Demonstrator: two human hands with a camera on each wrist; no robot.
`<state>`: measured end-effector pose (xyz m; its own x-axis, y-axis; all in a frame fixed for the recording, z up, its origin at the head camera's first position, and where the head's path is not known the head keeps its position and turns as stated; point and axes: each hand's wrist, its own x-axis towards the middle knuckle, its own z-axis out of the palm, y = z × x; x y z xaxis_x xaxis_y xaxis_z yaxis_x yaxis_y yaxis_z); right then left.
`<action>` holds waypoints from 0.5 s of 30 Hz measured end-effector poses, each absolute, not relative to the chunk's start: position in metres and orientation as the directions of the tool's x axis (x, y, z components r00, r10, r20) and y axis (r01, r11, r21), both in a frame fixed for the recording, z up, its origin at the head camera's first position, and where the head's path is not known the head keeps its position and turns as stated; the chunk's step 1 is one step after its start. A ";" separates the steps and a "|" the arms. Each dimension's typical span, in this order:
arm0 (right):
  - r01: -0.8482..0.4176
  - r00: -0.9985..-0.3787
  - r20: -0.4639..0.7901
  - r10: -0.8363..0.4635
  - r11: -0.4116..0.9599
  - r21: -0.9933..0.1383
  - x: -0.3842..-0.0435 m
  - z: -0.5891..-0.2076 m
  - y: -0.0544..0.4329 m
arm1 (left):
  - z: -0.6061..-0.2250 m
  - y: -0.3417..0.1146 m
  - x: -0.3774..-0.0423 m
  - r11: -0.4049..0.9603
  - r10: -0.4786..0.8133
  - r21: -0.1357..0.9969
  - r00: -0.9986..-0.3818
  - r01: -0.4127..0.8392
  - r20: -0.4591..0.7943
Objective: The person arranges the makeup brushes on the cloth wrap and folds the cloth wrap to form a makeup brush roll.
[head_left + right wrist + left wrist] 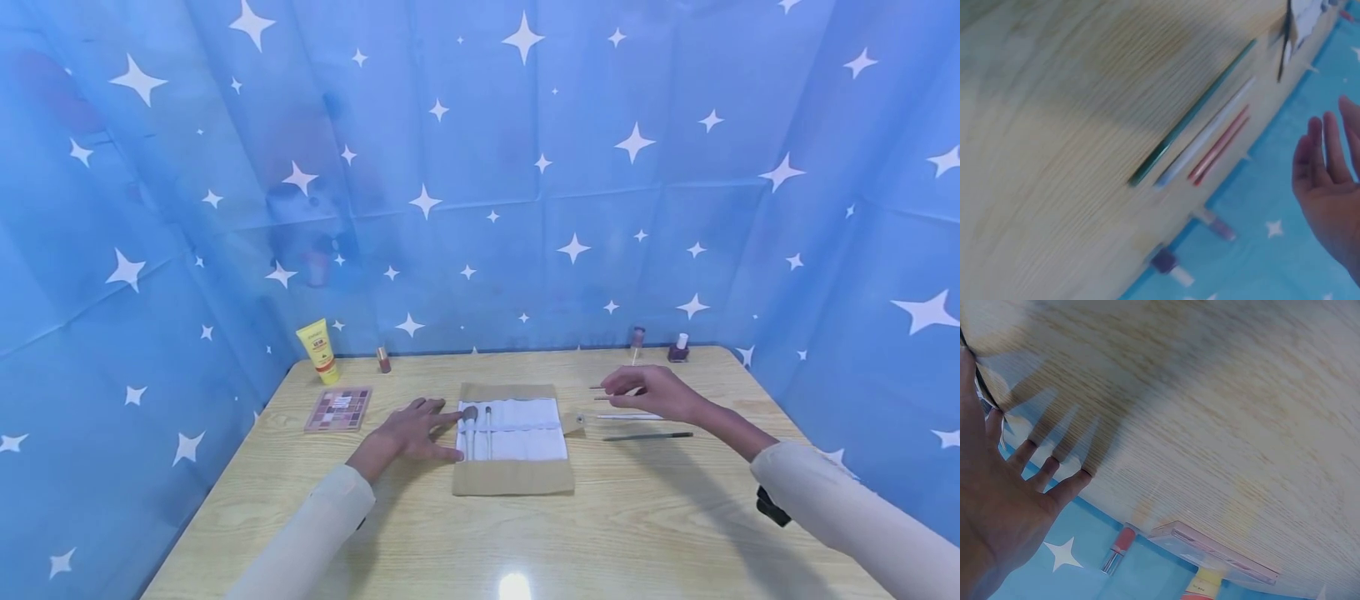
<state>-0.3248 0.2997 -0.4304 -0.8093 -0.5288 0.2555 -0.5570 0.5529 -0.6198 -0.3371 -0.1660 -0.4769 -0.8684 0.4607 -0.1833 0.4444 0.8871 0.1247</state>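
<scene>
A brush roll with tan flaps and white pockets lies unfolded on the table. Two makeup brushes, a larger one and a slimmer one, sit in its left part. My left hand rests at the roll's left edge, fingers spread. To the right of the roll, my right hand hovers over several slim brushes, its fingers loosely bent and holding nothing. In the right wrist view these are a dark green one, a white one and two reddish ones, lying side by side.
An eyeshadow palette, a yellow tube and a lipstick-like tube are at the back left. At the back right stand a purple nail polish bottle and a small capped tube. A blue starred curtain surrounds the table.
</scene>
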 end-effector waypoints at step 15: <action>-0.534 -0.837 0.238 -0.493 0.640 -0.553 -0.308 -0.447 0.373 | -0.479 -0.168 -0.338 0.883 0.469 0.125 -0.865 0.453 -0.177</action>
<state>-0.3083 0.3727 -0.4466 -0.8372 -0.4925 0.2378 -0.5336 0.6402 -0.5527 -0.3383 -0.1677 -0.4790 -0.8651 0.4694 -0.1770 0.4533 0.8826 0.1250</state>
